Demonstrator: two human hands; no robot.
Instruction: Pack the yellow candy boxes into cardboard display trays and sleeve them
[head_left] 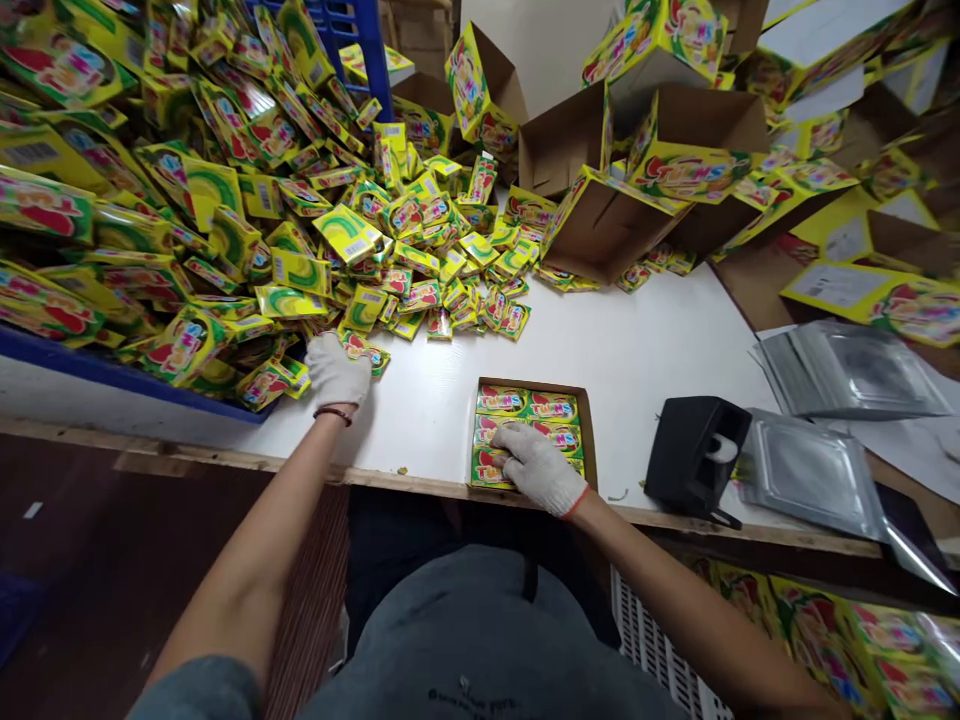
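My left hand (337, 374), in a white knit glove, is at the front edge of a large heap of small printed boxes (420, 240). Its fingers are curled against a small yellow-green box (366, 352), which they seem to grip; part of the fingers is hidden. My right hand (536, 466), also gloved, rests palm down over a shallow open carton (590, 430). Inside stand rows of small boxes (553, 405) printed "TWINS". The right fingers lie spread on the tops of the left-hand boxes and hide some of them.
A blue crate (172, 385) overflows with boxes on the left. Open printed cartons (615, 225) are heaped at the back right. A black tape dispenser (694, 455) and stacked clear plastic trays (814, 470) stand to the right. The table's wooden edge (420, 483) runs before me.
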